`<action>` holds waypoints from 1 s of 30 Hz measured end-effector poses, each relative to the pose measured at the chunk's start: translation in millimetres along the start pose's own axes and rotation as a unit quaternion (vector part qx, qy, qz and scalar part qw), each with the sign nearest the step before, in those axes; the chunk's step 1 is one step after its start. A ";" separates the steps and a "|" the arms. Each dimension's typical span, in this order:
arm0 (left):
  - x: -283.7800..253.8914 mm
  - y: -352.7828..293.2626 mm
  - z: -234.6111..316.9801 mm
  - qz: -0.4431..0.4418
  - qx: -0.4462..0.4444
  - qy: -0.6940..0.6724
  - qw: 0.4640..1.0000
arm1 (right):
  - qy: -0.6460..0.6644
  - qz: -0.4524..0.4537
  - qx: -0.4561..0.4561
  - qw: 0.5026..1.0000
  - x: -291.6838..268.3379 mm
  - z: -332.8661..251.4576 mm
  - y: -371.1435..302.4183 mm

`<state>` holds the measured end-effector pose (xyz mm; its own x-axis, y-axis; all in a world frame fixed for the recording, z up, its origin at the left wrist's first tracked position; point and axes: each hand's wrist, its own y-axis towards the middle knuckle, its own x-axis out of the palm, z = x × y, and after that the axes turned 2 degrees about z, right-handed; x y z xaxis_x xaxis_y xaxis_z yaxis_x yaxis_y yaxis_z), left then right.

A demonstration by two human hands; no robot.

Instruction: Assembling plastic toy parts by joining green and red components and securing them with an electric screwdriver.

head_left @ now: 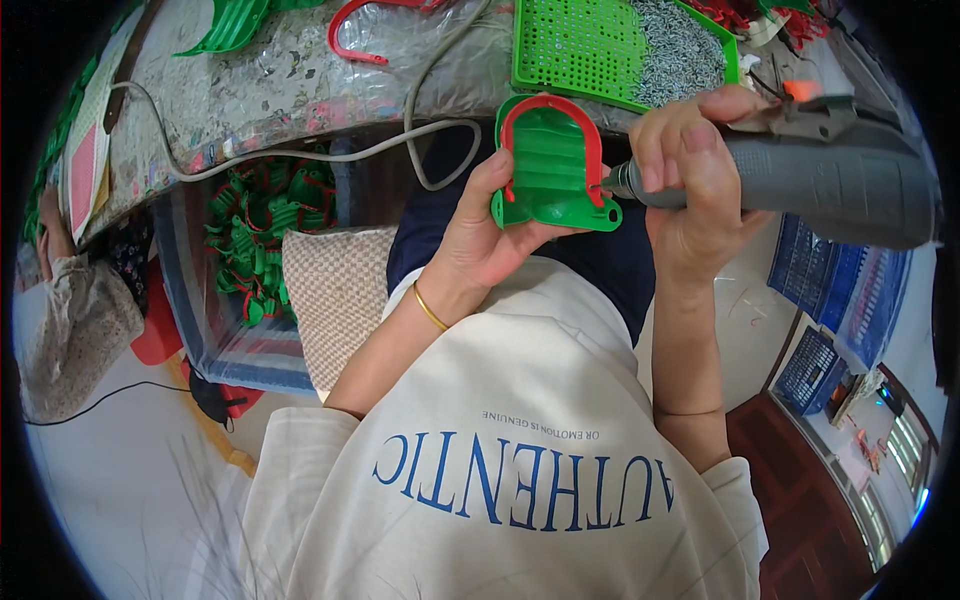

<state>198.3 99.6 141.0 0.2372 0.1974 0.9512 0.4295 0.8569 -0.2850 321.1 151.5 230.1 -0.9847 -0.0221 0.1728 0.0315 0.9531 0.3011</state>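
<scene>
1. left hand (482, 235): grasping the green piece (548, 160), near side of the table (265, 95).
2. right hand (700, 190): clenched around the gray power driver (830, 185), tip at the right leg of the red arch (549, 103).
3. far right: green tray (575, 50) of screws (680, 52).

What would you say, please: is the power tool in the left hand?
No, the right hand grips the power tool; the left hand holds the green piece.

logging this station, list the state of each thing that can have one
left hand: closed on green piece
right hand: gripping power driver
green piece: held, red piece on it
power driver: tip at red piece; running unclear
green tray: partly filled with screws
bin: open, holding green-red pieces
</scene>
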 end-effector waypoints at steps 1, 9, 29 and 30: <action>-1.5 -0.7 0.3 -0.015 -0.004 -0.025 1.000 | 0.000 -0.002 -0.001 1.000 0.1 0.4 -0.9; -0.7 -4.9 4.9 0.032 -0.043 -0.007 0.999 | 0.147 -0.163 -0.013 0.976 -7.9 -15.3 21.8; -19.8 9.8 1.2 -0.016 -0.065 -0.048 0.997 | -0.030 0.047 -0.016 0.998 10.9 70.7 56.6; -20.1 9.5 1.1 -0.012 -0.063 -0.046 0.997 | -0.030 0.047 -0.014 0.998 11.0 71.6 55.6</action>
<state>196.6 104.4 119.4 0.1467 0.2251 0.9632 0.5414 0.7967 -0.2687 299.7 225.8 181.6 -0.9857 0.0864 0.1449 0.1284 0.9413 0.3123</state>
